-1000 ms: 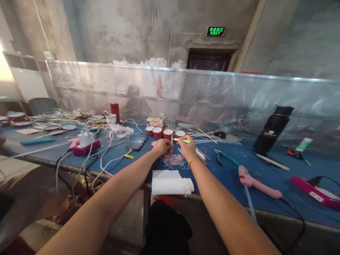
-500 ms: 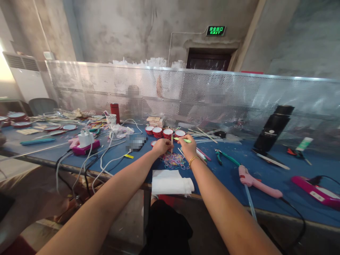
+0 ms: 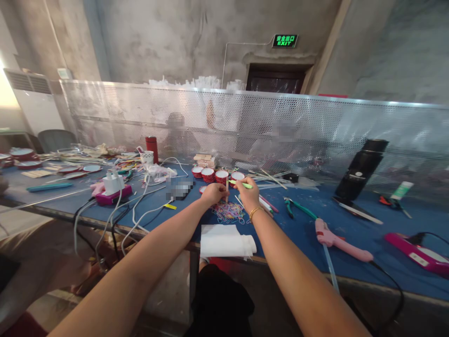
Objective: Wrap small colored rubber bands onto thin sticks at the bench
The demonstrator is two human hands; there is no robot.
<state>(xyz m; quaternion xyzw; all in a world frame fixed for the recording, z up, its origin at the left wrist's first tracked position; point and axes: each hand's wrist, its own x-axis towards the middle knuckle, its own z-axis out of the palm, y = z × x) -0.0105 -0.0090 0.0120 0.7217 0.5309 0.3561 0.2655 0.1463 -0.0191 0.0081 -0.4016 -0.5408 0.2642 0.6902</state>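
My left hand (image 3: 214, 194) is closed on a thin wooden stick (image 3: 227, 188) and keeps it upright. In my right hand (image 3: 248, 193) is a light green marker (image 3: 242, 185), its tip at or very near the upper part of the stick. Below both hands lies a loose heap of small coloured rubber bands (image 3: 229, 213). Just behind them stand stacks of small red drums (image 3: 221, 176) with white tops. A folded white cloth (image 3: 226, 241) rests at the table's front edge, nearer to me than the bands.
Teal-handled pliers (image 3: 298, 207), a pink glue gun (image 3: 340, 241) and a black bottle (image 3: 363, 171) are on the right. White cables (image 3: 136, 206) and a magenta power strip (image 3: 114, 194) lie on the left. A perforated metal screen (image 3: 140, 117) runs along the back.
Almost nothing differs. Both hands stay in the same place, with the stick and the marker held as before.
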